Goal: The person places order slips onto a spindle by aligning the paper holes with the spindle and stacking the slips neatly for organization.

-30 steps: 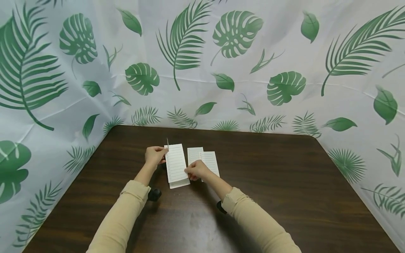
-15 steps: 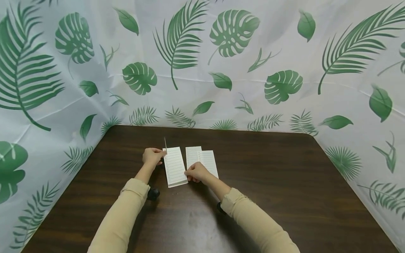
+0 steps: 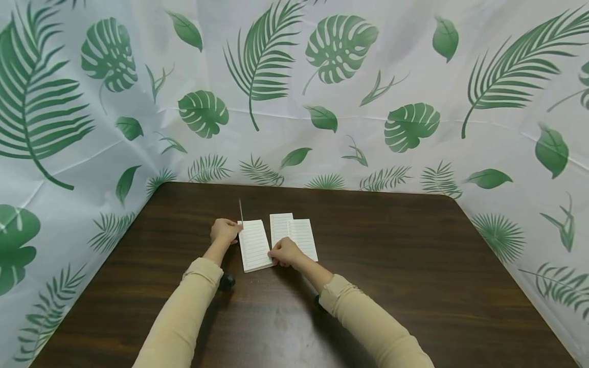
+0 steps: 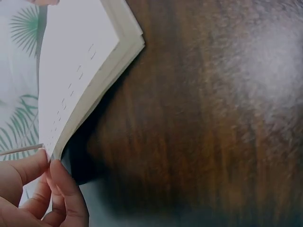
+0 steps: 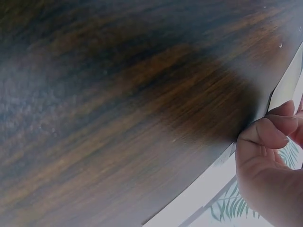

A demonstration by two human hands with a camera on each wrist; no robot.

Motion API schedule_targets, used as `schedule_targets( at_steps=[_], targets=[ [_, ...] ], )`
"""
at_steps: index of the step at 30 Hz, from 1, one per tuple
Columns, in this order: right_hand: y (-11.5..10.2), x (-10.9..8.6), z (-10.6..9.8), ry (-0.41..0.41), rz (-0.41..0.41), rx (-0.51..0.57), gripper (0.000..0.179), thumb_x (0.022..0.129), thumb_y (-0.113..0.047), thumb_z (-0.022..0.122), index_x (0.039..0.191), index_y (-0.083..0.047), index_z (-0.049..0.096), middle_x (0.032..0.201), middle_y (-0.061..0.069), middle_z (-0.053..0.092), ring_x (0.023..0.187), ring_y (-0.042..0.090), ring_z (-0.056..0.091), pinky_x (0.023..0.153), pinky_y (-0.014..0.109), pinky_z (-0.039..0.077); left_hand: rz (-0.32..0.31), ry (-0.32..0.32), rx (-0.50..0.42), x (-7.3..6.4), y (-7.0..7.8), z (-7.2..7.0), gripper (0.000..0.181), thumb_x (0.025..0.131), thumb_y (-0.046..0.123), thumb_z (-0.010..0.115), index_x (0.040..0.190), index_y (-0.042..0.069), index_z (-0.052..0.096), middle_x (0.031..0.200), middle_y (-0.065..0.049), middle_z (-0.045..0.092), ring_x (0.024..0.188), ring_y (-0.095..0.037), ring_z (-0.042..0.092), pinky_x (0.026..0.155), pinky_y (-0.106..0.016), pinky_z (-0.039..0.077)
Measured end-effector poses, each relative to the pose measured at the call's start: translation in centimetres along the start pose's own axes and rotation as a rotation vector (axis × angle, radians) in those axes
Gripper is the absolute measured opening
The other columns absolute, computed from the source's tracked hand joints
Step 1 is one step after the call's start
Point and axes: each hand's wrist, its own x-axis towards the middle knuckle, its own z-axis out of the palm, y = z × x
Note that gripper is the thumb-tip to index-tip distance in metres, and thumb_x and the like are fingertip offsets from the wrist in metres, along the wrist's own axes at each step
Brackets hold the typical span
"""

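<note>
My left hand (image 3: 224,231) pinches the far left corner of a stack of white lined paper sheets (image 3: 255,246). A thin stick-like piece (image 3: 241,210) stands up at that corner; what it is, I cannot tell. In the left wrist view, thumb and fingertips close on the end of the stack (image 4: 78,61), which bends upward with its layered edges showing. My right hand (image 3: 285,252) holds the right edge of the same stack near its front corner. The right wrist view shows the curled right fingers (image 5: 267,132) at the paper, partly covering it.
Two more lined sheets lie overlapping to the right of the stack, a left one (image 3: 279,225) and a right one (image 3: 303,237). The dark wooden table (image 3: 414,276) meets a white leaf-patterned curtain (image 3: 276,148) at its back edge.
The lower sheet that stuck out at the stack's near edge now lies nearly even with the top one. My left hand and the stack's far edge have come slightly nearer. The right hand stays pinched.
</note>
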Motion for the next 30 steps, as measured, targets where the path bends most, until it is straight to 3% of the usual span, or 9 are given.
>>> schedule_targets(
  at_steps=[9, 13, 16, 17, 20, 23, 24, 26, 30],
  targets=[
    [0.4, 0.3, 0.3, -0.002, -0.004, -0.104, 0.026, 0.087, -0.004, 0.059, 0.063, 0.005, 0.064, 0.045, -0.005, 0.049, 0.038, 0.005, 0.036, 0.037, 0.013, 0.03, 0.051, 0.062, 0.127, -0.7, -0.4, 0.6, 0.018, 0.089, 0.021, 0.062, 0.091, 0.004, 0.068, 0.092, -0.015, 0.07, 0.042, -0.006, 0.052, 0.044, -0.021, 0.046],
    [0.4, 0.3, 0.2, -0.002, -0.012, -0.136, 0.027, 0.086, -0.003, 0.058, 0.06, 0.003, 0.062, 0.045, -0.004, 0.049, 0.037, 0.005, 0.037, 0.037, 0.013, 0.03, 0.057, 0.078, 0.177, -0.4, -0.3, 0.9, 0.016, 0.089, 0.019, 0.06, 0.09, 0.005, 0.068, 0.09, -0.013, 0.07, 0.06, -0.019, 0.063, 0.052, -0.032, 0.051],
    [0.2, 0.3, 0.0, 0.003, -0.01, -0.155, 0.027, 0.086, -0.003, 0.058, 0.06, 0.003, 0.062, 0.045, -0.004, 0.049, 0.038, 0.005, 0.038, 0.037, 0.013, 0.031, 0.069, 0.08, 0.201, 0.4, -0.5, 1.5, 0.014, 0.089, 0.018, 0.06, 0.088, 0.006, 0.067, 0.09, -0.013, 0.069, 0.074, -0.028, 0.065, 0.057, -0.038, 0.052],
    [0.2, 0.3, 0.0, 0.005, -0.011, -0.16, 0.027, 0.086, -0.003, 0.058, 0.06, 0.004, 0.062, 0.045, -0.004, 0.048, 0.038, 0.006, 0.038, 0.037, 0.013, 0.032, 0.096, 0.099, 0.198, 1.3, -1.2, 2.1, 0.013, 0.089, 0.02, 0.061, 0.084, 0.008, 0.066, 0.086, -0.011, 0.068, 0.072, -0.027, 0.062, 0.055, -0.037, 0.05],
    [0.1, 0.3, 0.0, 0.0, -0.009, -0.177, 0.028, 0.086, -0.004, 0.057, 0.059, 0.004, 0.062, 0.044, -0.004, 0.047, 0.038, 0.006, 0.039, 0.037, 0.013, 0.032, 0.1, 0.095, 0.196, 1.6, -1.4, 2.3, 0.013, 0.09, 0.019, 0.06, 0.084, 0.008, 0.064, 0.086, -0.011, 0.067, 0.075, -0.029, 0.062, 0.056, -0.038, 0.051],
    [0.1, 0.3, 0.1, -0.009, -0.02, -0.2, 0.029, 0.085, -0.003, 0.057, 0.058, 0.004, 0.062, 0.043, -0.004, 0.046, 0.037, 0.006, 0.039, 0.036, 0.013, 0.032, 0.088, 0.09, 0.168, 1.0, -1.3, 2.2, 0.014, 0.091, 0.019, 0.059, 0.087, 0.006, 0.062, 0.09, -0.014, 0.066, 0.078, -0.03, 0.061, 0.058, -0.039, 0.05],
    [0.1, 0.3, 0.1, -0.011, -0.022, -0.208, 0.029, 0.085, -0.003, 0.057, 0.057, 0.004, 0.062, 0.042, -0.004, 0.045, 0.037, 0.006, 0.039, 0.036, 0.013, 0.032, 0.064, 0.072, 0.167, 0.0, -0.6, 1.7, 0.014, 0.091, 0.017, 0.057, 0.091, 0.004, 0.061, 0.095, -0.017, 0.065, 0.082, -0.032, 0.062, 0.061, -0.04, 0.051],
    [0.1, 0.3, 0.2, -0.01, -0.026, -0.221, 0.029, 0.084, -0.002, 0.056, 0.056, 0.004, 0.062, 0.042, -0.004, 0.045, 0.036, 0.006, 0.039, 0.036, 0.013, 0.032, 0.071, 0.065, 0.142, -0.6, -0.6, 1.5, 0.015, 0.092, 0.017, 0.057, 0.095, 0.002, 0.057, 0.097, -0.019, 0.063, 0.08, -0.033, 0.063, 0.058, -0.037, 0.051],
    [0.0, 0.3, 0.3, 0.003, -0.039, -0.255, 0.03, 0.082, -0.001, 0.055, 0.053, 0.003, 0.06, 0.04, -0.004, 0.044, 0.035, 0.005, 0.039, 0.034, 0.013, 0.031, 0.06, 0.034, 0.087, -1.1, -0.6, 1.2, 0.024, 0.094, 0.018, 0.055, 0.111, 0.002, 0.051, 0.115, -0.025, 0.053, 0.094, -0.04, 0.058, 0.055, -0.029, 0.054]
  ],
)
